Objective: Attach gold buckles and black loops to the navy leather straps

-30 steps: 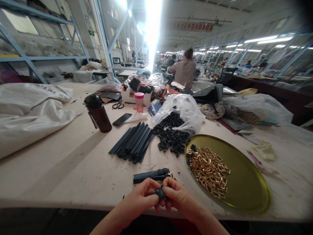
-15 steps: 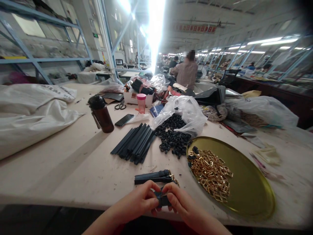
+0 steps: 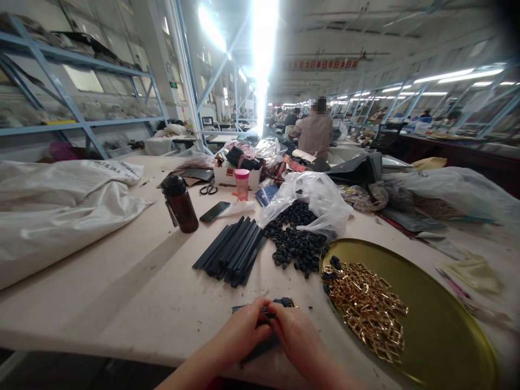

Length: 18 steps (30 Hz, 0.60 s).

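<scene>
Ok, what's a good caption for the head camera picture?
Left hand and right hand hold a dark piece, near gold buckles.

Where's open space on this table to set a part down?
Widest: table left of the dark strips, between white sack, brown bottle and front edge. Also the right part of the tray, beside gold buckles. Crowded: black loops, plastic bag, around white box.

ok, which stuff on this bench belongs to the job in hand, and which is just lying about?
Likely in the job:
- dark flat strap between left hand and right hand
- stack of flat black strips
- heap of small black loops
- gold metal frames on round olive-gold tray

Seemingly just lying about:
- brown bottle with black lid
- black phone
- pink-lidded cup
- white cloth sack
</scene>
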Motion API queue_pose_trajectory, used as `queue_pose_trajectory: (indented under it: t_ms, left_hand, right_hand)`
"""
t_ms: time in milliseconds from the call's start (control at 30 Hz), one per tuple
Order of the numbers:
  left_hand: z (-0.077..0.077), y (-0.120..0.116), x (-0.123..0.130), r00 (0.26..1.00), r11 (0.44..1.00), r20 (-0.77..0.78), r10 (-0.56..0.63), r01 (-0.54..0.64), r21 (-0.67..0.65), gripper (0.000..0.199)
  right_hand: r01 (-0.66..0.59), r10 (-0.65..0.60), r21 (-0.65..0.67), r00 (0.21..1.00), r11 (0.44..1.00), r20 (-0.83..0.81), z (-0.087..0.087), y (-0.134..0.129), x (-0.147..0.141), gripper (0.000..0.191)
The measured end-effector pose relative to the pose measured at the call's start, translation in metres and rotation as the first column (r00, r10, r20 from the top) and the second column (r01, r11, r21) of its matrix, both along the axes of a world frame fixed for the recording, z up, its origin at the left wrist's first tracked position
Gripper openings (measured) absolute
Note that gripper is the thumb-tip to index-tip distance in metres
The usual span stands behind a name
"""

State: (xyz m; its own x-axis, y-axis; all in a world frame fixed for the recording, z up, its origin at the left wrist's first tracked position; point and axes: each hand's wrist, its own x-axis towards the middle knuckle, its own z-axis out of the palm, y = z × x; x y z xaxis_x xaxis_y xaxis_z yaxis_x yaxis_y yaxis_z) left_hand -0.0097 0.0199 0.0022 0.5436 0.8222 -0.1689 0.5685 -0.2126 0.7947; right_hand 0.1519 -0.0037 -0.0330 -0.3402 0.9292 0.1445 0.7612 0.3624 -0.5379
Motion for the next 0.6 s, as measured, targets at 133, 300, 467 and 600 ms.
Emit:
queue_pose_trajectory:
  t_ms: [133, 300, 467, 600]
  left_hand:
    - [0.004, 0.045, -0.002, 0.943, 0.94, -0.308, 0.122, -0.011, 0.34, 0.031]
    - [0.004, 0.097, -0.007, 0.837, 0.843, -0.413, 0.358, -0.1, 0.528, 0.021]
    - [-0.01, 0.095, -0.014, 0.788, 0.814, -0.47, 0.398, -0.067, 0.577, 0.02]
    - [-0.006, 0.104, -0.03, 0.796, 0.821, -0.472, 0.38, -0.056, 0.568, 0.027]
  right_hand:
    - [0.07, -0.112, 0.238, 0.98, 0.969, 0.166, -0.007, 0.006, 0.001, 0.017]
    - [0.083, -0.162, 0.316, 0.959, 0.945, 0.231, -0.014, 0.007, -0.002, 0.011]
    - [0.139, -0.173, 0.245, 0.977, 0.959, 0.123, -0.011, 0.005, 0.002, 0.009]
    - [0.197, -0.187, 0.141, 0.979, 0.97, -0.084, -0.005, 0.022, 0.001, 0.025]
